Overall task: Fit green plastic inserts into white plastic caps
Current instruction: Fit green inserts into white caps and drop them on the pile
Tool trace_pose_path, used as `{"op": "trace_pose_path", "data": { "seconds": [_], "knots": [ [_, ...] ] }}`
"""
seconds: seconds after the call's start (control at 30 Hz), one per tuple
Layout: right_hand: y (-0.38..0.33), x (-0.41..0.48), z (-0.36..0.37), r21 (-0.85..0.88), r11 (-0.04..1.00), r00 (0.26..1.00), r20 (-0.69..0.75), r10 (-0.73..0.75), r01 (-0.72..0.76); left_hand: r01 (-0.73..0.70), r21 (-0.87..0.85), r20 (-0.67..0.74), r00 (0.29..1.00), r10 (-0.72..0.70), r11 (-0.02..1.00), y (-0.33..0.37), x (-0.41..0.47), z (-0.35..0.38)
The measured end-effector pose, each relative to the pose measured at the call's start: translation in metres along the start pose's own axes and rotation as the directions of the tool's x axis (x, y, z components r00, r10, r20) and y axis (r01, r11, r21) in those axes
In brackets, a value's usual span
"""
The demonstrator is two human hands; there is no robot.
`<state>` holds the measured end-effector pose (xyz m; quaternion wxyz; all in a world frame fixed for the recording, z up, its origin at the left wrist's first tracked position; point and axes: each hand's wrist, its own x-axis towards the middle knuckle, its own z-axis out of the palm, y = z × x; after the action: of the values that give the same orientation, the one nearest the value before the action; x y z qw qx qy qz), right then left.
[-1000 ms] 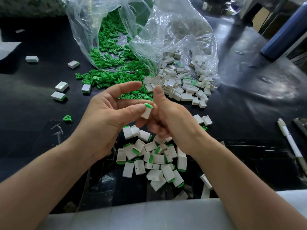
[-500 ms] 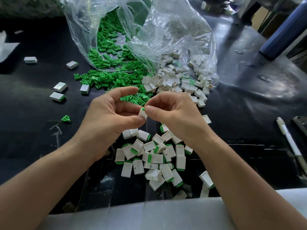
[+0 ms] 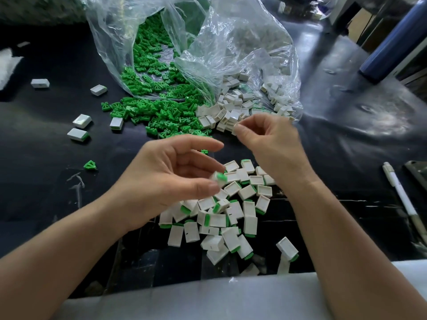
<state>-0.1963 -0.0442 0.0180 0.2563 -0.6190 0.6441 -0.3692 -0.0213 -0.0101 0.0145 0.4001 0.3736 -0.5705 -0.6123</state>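
Note:
My left hand [image 3: 171, 176] hovers over the pile of fitted caps [image 3: 221, 218] and holds a white cap with a green insert [image 3: 219, 177] loosely between thumb tip and fingertips; motion blurs it. My right hand [image 3: 272, 142] reaches to the near edge of the empty white caps [image 3: 233, 109] spilling from the clear bag. Its thumb and forefinger pinch one white cap [image 3: 235, 130]. Loose green inserts [image 3: 161, 114] lie in a heap at the bag's mouth, to the left of the white caps.
The clear plastic bag [image 3: 231, 42] lies open on the black table [image 3: 46, 181]. Single caps [image 3: 82, 121] are scattered at the left, with one green insert [image 3: 90, 165]. A white pen [image 3: 399, 192] lies at the right, a blue cylinder [image 3: 397, 42] at the far right.
Both hands were together on one cap. They have parted: the right hand moved forward to the white cap pile, and the left hand lowered the fitted cap towards the near pile.

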Motion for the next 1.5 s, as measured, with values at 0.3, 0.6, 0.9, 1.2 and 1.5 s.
{"op": "trace_pose_path", "data": {
  "seconds": [0.3,0.6,0.9,1.2,1.5],
  "knots": [
    [0.035,0.027,-0.020,-0.561,0.811,0.985,-0.131,0.110,-0.165,0.018,-0.004,-0.188,0.982,-0.018,1.000,-0.004,0.005,-0.011],
    [0.036,0.026,-0.020,-0.553,0.822,0.991,-0.091,0.098,-0.132,0.024,-0.060,-0.257,0.966,-0.038,0.998,-0.004,0.007,-0.013],
    [-0.007,-0.004,-0.002,0.274,0.948,0.887,0.462,0.019,-0.163,-0.035,0.091,-0.277,0.959,0.059,0.995,-0.006,0.009,-0.012],
    [-0.009,-0.010,0.014,0.345,0.932,0.907,0.419,-0.045,-0.113,-0.073,0.123,-0.303,0.947,0.107,0.990,-0.007,0.009,-0.009],
    [-0.004,-0.015,0.033,-0.241,0.894,0.881,0.391,-0.267,0.377,-0.033,0.060,-0.406,0.912,0.054,0.998,-0.008,0.012,-0.014]
  ]
}}
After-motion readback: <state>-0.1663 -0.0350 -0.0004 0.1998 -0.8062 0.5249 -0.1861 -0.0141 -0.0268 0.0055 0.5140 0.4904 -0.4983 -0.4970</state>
